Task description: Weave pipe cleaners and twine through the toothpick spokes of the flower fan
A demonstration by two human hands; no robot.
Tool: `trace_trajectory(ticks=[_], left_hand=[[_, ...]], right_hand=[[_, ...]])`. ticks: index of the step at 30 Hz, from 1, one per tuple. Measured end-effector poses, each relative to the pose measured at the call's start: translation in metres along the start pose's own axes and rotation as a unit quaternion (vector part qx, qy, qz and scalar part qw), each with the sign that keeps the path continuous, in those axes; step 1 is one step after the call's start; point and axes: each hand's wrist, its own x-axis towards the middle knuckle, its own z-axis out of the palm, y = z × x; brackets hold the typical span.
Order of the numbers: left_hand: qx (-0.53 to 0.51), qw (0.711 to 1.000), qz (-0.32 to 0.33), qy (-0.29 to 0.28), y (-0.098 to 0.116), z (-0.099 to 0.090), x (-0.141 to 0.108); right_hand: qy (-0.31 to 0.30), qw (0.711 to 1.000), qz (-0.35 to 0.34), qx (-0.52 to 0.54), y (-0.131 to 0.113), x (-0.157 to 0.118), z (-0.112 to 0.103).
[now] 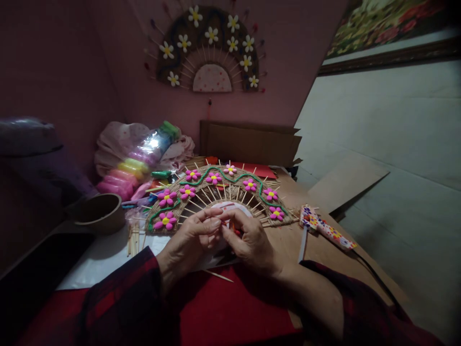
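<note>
My left hand (200,233) and my right hand (250,238) meet fingertip to fingertip in front of a half-round fan decoration. Between the right fingers shows a small orange-red piece (235,228), its shape mostly hidden. The left fingers are pinched at the same spot; what they hold is hidden. Behind the hands lies the twine-wrapped fan decoration (259,192), with thin sticks, a green wavy cord and pink flowers (166,197) with yellow centres. Its white inner half-circle (230,206) is partly covered by my hands. A loose pointed stick (219,276) lies just below them.
A flower-patterned glue gun (326,228) with a cable lies at right. Left are a cardboard ring (100,211), loose sticks (133,238) and bagged coloured clay (139,163). Cardboard sheets (248,144) lean at the back. A similar fan with white flowers (212,34) hangs above.
</note>
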Motion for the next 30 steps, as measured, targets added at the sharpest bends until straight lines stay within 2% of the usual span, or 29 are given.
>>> trace_trajectory(ticks=[7, 11, 14, 16, 21, 26, 30], left_hand=[[0.064, 0.997, 0.03, 0.022, -0.0014, -0.001, 0.0008], [0.102, 0.993, 0.056, 0.027, -0.0044, 0.0004, 0.0001], [0.168, 0.98, 0.09, 0.053, -0.0059, 0.0002, 0.0006], [0.243, 0.959, 0.128, 0.071, -0.0056, -0.0006, 0.0013], [0.418, 0.876, 0.227, 0.083, -0.0041, -0.0005, 0.0004], [0.474, 0.825, 0.295, 0.091, -0.0041, 0.0022, -0.0034], [0.509, 0.762, 0.394, 0.072, 0.0001, 0.0049, -0.0061]], right_hand=[[0.018, 0.999, 0.017, 0.026, 0.0015, 0.0008, 0.0006], [0.012, 1.0, 0.02, 0.019, 0.0019, 0.0005, 0.0006], [0.0, 1.0, 0.023, 0.011, 0.0027, -0.0003, 0.0006], [-0.005, 1.0, 0.02, 0.01, 0.0032, -0.0008, 0.0008], [-0.007, 0.999, 0.029, 0.022, 0.0029, -0.0006, 0.0008], [-0.016, 0.996, 0.061, 0.057, 0.0022, 0.0015, 0.0014], [-0.04, 0.995, 0.072, 0.049, 0.003, 0.0025, 0.003]])
